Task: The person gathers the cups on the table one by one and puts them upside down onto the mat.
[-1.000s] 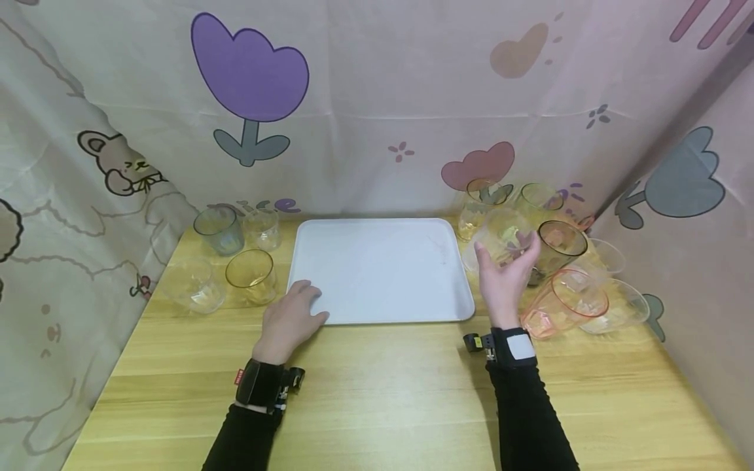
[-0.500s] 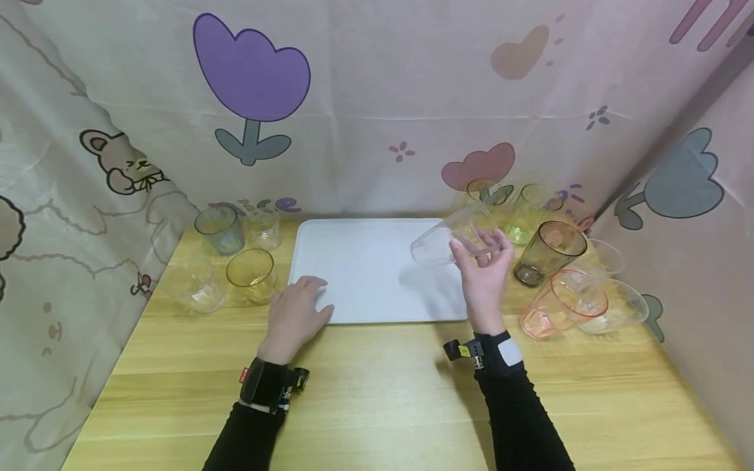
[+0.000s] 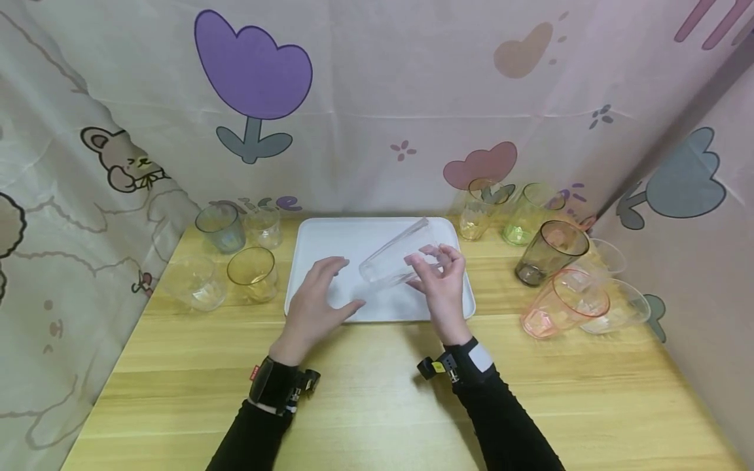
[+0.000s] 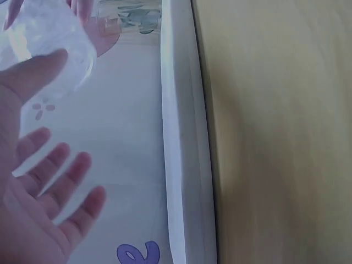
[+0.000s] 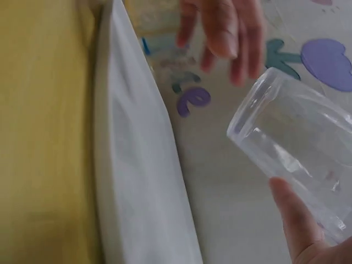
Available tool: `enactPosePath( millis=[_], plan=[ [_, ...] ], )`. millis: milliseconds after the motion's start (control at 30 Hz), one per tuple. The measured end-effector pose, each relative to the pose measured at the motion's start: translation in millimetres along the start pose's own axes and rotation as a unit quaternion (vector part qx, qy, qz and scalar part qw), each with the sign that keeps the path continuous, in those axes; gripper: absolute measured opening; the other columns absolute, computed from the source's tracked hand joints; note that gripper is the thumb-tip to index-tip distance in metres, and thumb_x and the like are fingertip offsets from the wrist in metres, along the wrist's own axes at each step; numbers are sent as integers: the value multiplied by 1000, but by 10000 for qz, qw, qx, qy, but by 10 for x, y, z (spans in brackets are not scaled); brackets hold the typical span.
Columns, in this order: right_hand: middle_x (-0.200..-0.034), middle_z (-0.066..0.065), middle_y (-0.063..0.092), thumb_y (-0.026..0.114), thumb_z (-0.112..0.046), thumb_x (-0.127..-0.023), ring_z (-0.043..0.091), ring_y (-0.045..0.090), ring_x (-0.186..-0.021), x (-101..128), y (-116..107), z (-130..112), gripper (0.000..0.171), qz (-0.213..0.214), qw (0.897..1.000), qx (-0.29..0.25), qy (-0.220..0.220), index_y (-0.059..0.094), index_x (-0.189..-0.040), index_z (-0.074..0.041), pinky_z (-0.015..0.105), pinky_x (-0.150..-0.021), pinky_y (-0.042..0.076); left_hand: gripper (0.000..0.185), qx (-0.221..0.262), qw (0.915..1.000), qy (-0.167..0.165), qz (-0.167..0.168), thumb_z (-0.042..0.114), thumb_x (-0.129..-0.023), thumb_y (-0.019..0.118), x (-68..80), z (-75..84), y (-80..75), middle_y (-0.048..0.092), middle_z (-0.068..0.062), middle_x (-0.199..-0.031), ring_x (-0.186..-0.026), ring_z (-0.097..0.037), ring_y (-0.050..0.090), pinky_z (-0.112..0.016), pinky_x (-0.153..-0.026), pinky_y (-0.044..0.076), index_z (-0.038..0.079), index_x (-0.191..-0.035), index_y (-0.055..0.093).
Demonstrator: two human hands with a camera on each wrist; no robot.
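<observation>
In the head view my right hand (image 3: 440, 288) holds a clear tumbler (image 3: 391, 258) over the white tray (image 3: 321, 239). The tumbler lies nearly on its side in the air, its base toward the left. Thumb and fingers grip it near the right end; in the right wrist view the thumb (image 5: 297, 217) presses on its wall. My left hand (image 3: 318, 301) hovers over the tray's left front part, thumb and fingers spread, with nothing between them. The left wrist view has the left fingers (image 4: 60, 187) apart, and the tumbler's round base (image 4: 80, 69) just beyond the thumb.
Left of the tray stand a blue-grey glass (image 3: 220, 229), a small clear glass (image 3: 265, 227), an amber glass (image 3: 252, 276) and a clear one (image 3: 203, 288). On its right are a yellow glass (image 3: 474, 219), green glass (image 3: 524, 222), smoky glass (image 3: 544, 258), orange glass (image 3: 554, 311) and clear ones.
My right hand has carried the clear tumbler from the right-hand glasses leftward over the tray, tipping it sideways. The left hand has lifted from the tray's left front corner and moved right toward the tumbler.
</observation>
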State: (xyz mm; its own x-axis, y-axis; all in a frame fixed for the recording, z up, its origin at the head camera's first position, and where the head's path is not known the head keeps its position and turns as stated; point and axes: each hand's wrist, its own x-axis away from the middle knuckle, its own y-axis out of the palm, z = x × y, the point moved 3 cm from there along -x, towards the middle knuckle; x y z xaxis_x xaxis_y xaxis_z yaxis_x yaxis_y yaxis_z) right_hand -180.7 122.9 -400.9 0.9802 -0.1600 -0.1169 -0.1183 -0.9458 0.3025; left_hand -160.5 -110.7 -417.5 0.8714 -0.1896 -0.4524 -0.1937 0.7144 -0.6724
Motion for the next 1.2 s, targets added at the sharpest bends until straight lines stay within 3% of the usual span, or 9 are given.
enactPosePath(
  millis=[167,333,567,867,967,1067,1200],
  plan=[
    [-131,13,52,69,-20,-98,23,71,-104,84,114,101,57,-347,9993,116,122,26,-134,-11,35,-78,64,91,651,9977,167,-114,27,-75,95,2,60,32,47,-9,-155,-141,-29,47,-52,-113,44,11,-152,50],
    [-133,10,50,66,-22,-100,36,68,-113,178,221,194,58,-669,9968,233,372,23,-137,-10,37,-82,63,90,1191,9920,415,4,15,-73,95,-10,124,61,50,-13,-149,-132,-32,54,-52,-111,46,9,-150,49],
    [-144,20,46,63,-22,-103,45,61,-124,194,236,269,61,-843,9936,411,623,22,-145,-4,36,-90,61,82,960,9902,936,400,11,-69,94,-7,132,59,56,-15,-136,-116,-32,62,-49,-97,57,8,-139,52],
    [-140,21,48,61,-16,-104,26,63,-117,116,220,204,57,-1127,9894,700,596,29,-147,3,39,-93,60,82,685,9884,1173,682,12,-66,95,-41,136,-35,58,-16,-134,-116,-33,63,-50,-96,58,7,-137,54],
    [-137,22,48,60,-14,-105,26,62,-115,63,172,170,53,-1152,9880,917,473,36,-148,6,41,-94,60,83,592,9889,1129,760,15,-66,96,-73,132,-70,58,-15,-134,-118,-32,62,-48,-98,57,8,-137,55],
    [-139,21,50,61,-17,-105,29,61,-118,7,84,106,50,-1089,9824,1513,93,44,-148,5,44,-96,59,82,530,9887,1085,893,17,-65,96,-112,123,-113,59,-14,-134,-120,-31,62,-46,-100,56,8,-136,56],
    [-143,18,52,66,-23,-104,34,59,-125,-74,-72,-10,50,-824,9612,2563,-599,50,-146,-1,50,-101,55,79,413,9886,1076,969,18,-66,96,-170,107,-162,61,-14,-133,-122,-30,61,-45,-101,55,7,-135,57]
  ],
)
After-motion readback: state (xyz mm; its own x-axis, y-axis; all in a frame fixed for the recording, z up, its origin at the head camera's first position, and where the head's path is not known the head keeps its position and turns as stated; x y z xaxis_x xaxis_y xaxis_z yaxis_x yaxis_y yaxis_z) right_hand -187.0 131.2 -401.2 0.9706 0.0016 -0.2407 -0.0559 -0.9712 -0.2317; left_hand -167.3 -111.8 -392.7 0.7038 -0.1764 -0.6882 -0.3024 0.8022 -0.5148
